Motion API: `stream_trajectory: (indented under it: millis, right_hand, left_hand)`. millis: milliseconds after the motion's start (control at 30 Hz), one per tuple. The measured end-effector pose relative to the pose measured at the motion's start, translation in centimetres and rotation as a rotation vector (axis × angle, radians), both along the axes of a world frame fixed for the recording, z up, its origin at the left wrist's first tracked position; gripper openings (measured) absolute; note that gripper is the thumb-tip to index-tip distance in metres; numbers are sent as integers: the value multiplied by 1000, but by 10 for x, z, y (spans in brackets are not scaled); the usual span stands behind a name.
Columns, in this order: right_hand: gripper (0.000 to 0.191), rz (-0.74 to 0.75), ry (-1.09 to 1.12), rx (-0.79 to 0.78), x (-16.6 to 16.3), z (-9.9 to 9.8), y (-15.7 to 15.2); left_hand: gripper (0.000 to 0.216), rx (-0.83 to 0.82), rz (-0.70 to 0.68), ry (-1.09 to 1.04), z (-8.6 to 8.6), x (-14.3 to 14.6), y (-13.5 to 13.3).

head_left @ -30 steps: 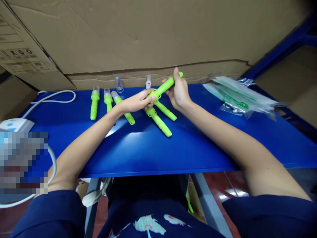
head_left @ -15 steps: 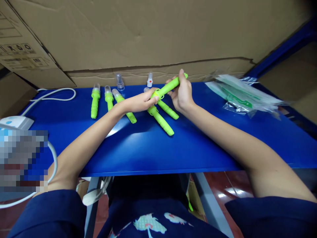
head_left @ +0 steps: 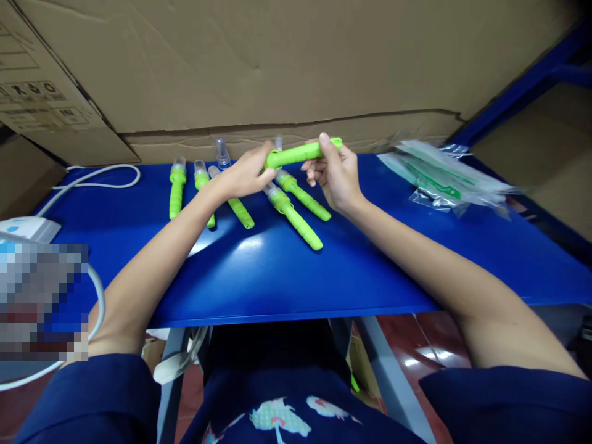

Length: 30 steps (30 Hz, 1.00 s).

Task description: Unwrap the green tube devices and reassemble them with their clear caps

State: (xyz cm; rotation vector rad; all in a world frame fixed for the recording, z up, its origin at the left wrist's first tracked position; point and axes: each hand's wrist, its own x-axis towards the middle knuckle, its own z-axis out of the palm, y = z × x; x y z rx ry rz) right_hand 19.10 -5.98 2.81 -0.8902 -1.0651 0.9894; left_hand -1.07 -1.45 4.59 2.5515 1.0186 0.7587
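Observation:
Both of my hands hold one bright green ribbed plastic tube (head_left: pixel 300 152) above the blue table (head_left: pixel 324 271), lying almost level. My left hand (head_left: pixel 243 174) pinches its left, collared end. My right hand (head_left: pixel 335 172) grips its right end with fingers curled round it. Under my hands two more green tubes (head_left: pixel 296 216) lie slanted on the table. Further left, three green tubes with clear caps (head_left: pixel 176 191) lie side by side. A loose clear cap (head_left: pixel 221 151) stands behind them.
Clear plastic bags with green print (head_left: pixel 439 176) lie at the right back of the table. A white cable (head_left: pixel 99 179) and a white device (head_left: pixel 28 227) sit at the left. Big cardboard boxes (head_left: pixel 259 68) close off the back.
The held tube has gone from slanted to nearly level and risen a little. My left hand moved up and back with its left end; my right hand stayed near the right end.

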Motion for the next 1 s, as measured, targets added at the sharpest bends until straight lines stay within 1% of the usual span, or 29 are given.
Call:
stream_trajectory:
  millis: [133, 233, 300, 367, 467, 600, 733, 1000]
  right_hand:
    - [48, 25, 14, -28, -4, -4, -2]
    - [49, 25, -12, 1, -2, -9, -1]
    - [50, 12, -15, 25, -2, -11, -2]
    - [51, -5, -19, 37, -2, -12, -4]
    - [51, -13, -38, 37, -5, -13, -10]
    - [49, 7, -37, 47, -7, -15, -17]
    - [49, 25, -61, 76, -9, -18, -21]
    - [39, 45, -47, 1, -17, -18, -27]
  left_hand:
    - [29, -25, 2, -23, -5, -5, 7]
    - [34, -15, -15, -60, -6, -5, 7]
    - [41, -15, 11, -133, -5, -5, 6]
    - [42, -36, 57, -213, -5, -5, 6]
    - [35, -48, 99, -253, -5, -7, 8]
    - [22, 5, 96, -213, -1, -9, 9]
    - [12, 21, 109, -201, 2, -7, 7]
    - [10, 98, 220, -242, -5, -4, 10]
